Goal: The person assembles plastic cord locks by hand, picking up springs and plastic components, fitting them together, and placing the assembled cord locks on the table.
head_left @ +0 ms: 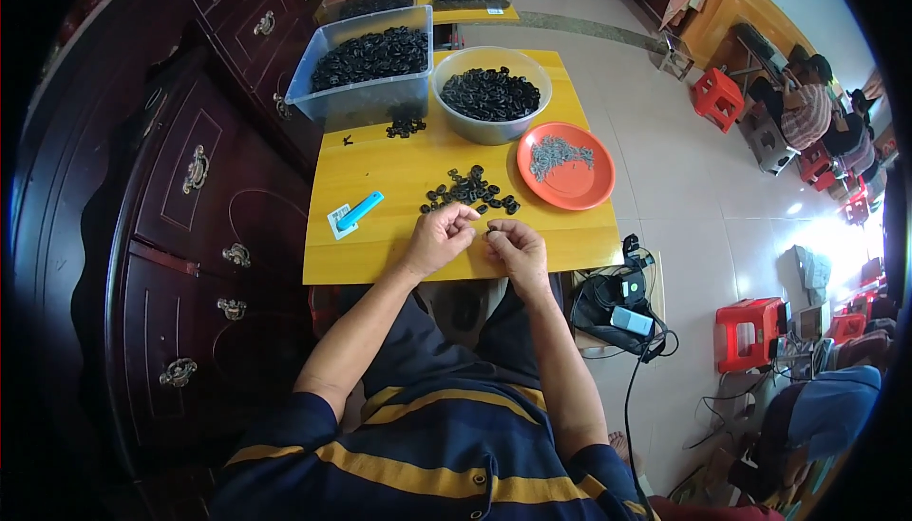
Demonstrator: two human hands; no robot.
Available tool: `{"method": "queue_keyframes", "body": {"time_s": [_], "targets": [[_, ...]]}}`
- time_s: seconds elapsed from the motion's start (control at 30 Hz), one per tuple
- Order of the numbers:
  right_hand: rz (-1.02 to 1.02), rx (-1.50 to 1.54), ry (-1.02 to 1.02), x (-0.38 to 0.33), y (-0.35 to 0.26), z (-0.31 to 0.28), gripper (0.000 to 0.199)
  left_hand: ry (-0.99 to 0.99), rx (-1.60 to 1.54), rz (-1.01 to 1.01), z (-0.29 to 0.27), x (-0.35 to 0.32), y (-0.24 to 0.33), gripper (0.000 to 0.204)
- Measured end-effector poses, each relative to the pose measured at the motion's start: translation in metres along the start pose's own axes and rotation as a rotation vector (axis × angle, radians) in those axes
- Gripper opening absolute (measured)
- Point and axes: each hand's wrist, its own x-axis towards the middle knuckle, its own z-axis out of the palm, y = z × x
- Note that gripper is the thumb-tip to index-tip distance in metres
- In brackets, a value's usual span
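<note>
Over the near part of the yellow table my two hands are close together. My right hand (521, 253) pinches a small black piece (491, 229) between thumb and fingers; only part of it shows. Beside it, my left hand (441, 239) has its fingers curled and thumb pressed in; whatever they hold, if anything, is too small to make out. Just beyond the fingers lies a loose pile of small black oval rings (469, 186). To the right, an orange-red plate (594, 190) carries many small grey metal-looking pieces (559, 154).
A clear plastic bin (366, 105) and a round translucent tub (492, 130), both full of black rings, stand at the table's (370, 260) far side. A blue-handled tool (361, 209) lies left. Dark drawers (180, 236) flank the left; a cable-strewn bag (617, 307) sits right. People sit farther right.
</note>
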Motion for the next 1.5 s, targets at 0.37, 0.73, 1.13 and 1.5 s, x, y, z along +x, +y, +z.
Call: {"method": "queue_keyframes", "body": {"time_s": [0.37, 0.73, 1.13, 1.5], "targets": [[-0.011, 0.058, 0.081, 0.004, -0.002, -0.021, 0.02, 0.016, 0.216, 0.048, 0.007, 0.012, 0.005, 0.008], [0.028, 0.126, 0.07, 0.005, -0.007, -0.023, 0.015, -0.04, 0.557, 0.262, 0.027, 0.03, 0.009, 0.008], [-0.031, 0.189, 0.134, 0.006, -0.002, -0.024, 0.016, 0.003, 0.536, 0.193, 0.018, 0.028, 0.015, 0.015], [-0.038, 0.142, 0.14, 0.005, -0.002, -0.019, 0.017, 0.034, 0.572, 0.291, 0.009, 0.027, 0.007, 0.017]]}}
